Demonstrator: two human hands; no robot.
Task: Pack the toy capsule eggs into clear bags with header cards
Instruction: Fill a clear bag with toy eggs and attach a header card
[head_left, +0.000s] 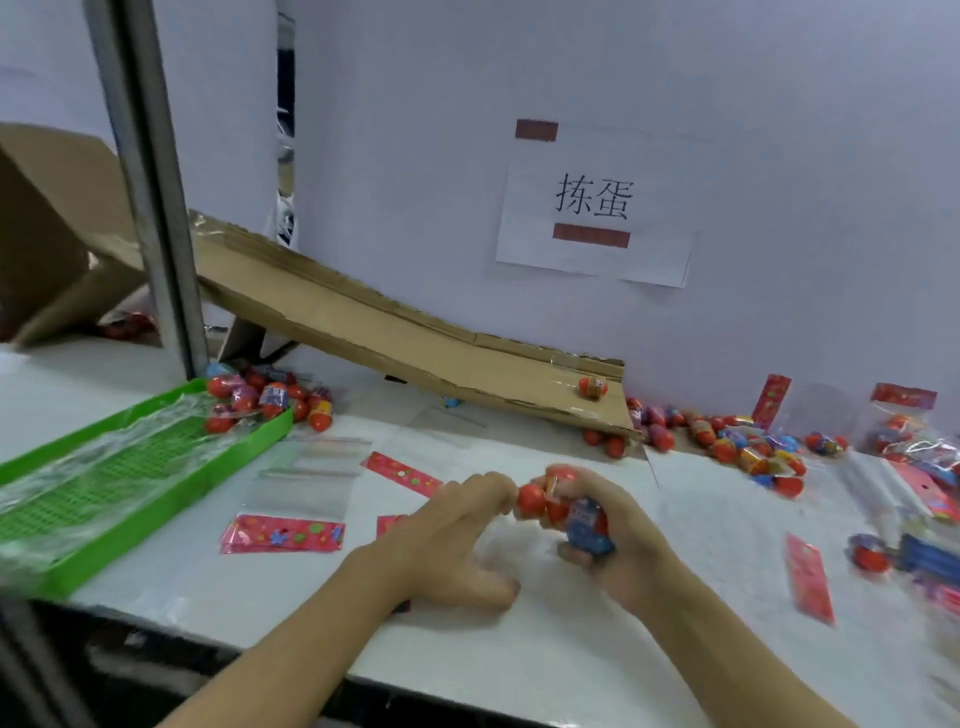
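Red eggs (563, 506) filled the gripping right hand (618, 540); left hand (457, 525) pinched one; bags (304, 491) lay unfilled, few packed (906, 423).

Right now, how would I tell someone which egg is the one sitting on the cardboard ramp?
Find the long cardboard ramp sloping down along the wall under the paper sign. At its low right end lies one red and yellow egg. It sits alone on the cardboard, while the other eggs lie in heaps on the table.
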